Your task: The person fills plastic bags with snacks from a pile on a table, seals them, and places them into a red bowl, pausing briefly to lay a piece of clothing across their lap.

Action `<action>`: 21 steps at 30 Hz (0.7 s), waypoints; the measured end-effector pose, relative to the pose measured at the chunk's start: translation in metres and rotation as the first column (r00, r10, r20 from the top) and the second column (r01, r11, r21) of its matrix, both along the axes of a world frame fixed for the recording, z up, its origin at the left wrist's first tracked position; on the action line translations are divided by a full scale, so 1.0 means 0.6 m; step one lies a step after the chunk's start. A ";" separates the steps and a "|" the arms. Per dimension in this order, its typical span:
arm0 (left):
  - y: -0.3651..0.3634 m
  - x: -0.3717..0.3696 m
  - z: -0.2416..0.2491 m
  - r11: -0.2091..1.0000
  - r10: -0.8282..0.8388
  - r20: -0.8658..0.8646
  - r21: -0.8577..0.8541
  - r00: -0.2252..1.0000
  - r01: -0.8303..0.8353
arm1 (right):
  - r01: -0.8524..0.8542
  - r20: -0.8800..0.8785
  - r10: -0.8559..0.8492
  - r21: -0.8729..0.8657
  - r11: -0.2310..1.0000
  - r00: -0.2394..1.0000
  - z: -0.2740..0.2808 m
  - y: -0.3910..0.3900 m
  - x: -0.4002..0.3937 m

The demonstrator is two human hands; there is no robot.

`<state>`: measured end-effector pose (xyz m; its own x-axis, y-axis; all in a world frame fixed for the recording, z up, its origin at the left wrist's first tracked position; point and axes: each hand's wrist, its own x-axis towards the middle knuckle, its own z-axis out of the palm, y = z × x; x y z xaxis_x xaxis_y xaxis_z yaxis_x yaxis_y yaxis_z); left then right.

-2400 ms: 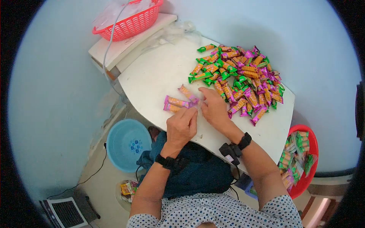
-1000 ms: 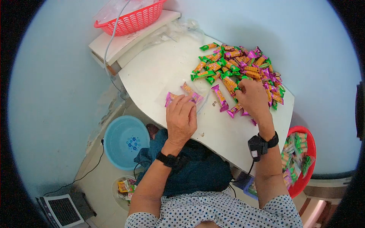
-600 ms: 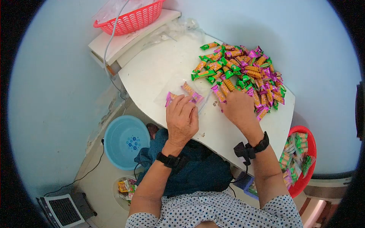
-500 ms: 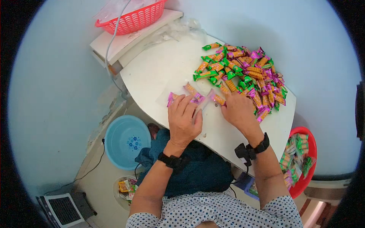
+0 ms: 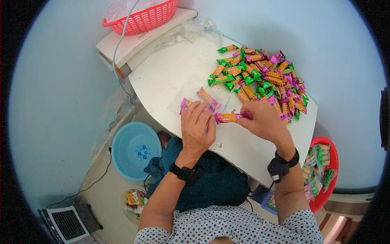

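Note:
My right hand point(image 5: 262, 120) pinches one end of a wrapped candy point(image 5: 228, 118), yellow and corn-patterned with purple ends. The candy lies level just above the white table, its free end close to my left fingers. My left hand point(image 5: 197, 128) has its fingers curled over the near edge of a clear plastic bag point(image 5: 175, 101) lying flat. A few purple-ended candies point(image 5: 206, 96) show in the bag, partly hidden by my left fingers. Beyond my right hand spreads a large heap of candies point(image 5: 268, 79) with green or purple ends.
The white table point(image 5: 162, 73) has a curved front edge. A red basket point(image 5: 150, 19) stands on a white shelf at the back left. Below are a blue basin point(image 5: 136, 152) on the left and a red tub point(image 5: 335, 162) of bagged candies on the right. A cable hangs at the left.
My right hand has drawn back from the heap's edge toward me with a purple-ended candy in it, now held near the bag. My left hand has stayed over the bag.

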<state>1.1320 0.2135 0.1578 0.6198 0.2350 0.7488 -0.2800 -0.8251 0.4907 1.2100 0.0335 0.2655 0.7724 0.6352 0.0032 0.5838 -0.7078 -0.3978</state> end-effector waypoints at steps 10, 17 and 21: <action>0.003 0.003 0.000 0.999 -0.035 0.019 -0.003 0.999 0.035 | 0.314 -0.422 -0.144 0.367 0.876 0.895 -0.071 0.038 0.014; 0.003 0.003 0.003 0.996 -0.087 -0.005 0.024 0.996 0.087 | 0.413 -0.415 -0.197 0.532 0.739 0.888 -0.090 0.072 -0.002; 0.005 0.002 0.008 0.989 -0.143 -0.019 0.035 0.989 0.144 | 0.400 -0.418 -0.194 0.491 0.774 0.888 -0.098 0.073 0.005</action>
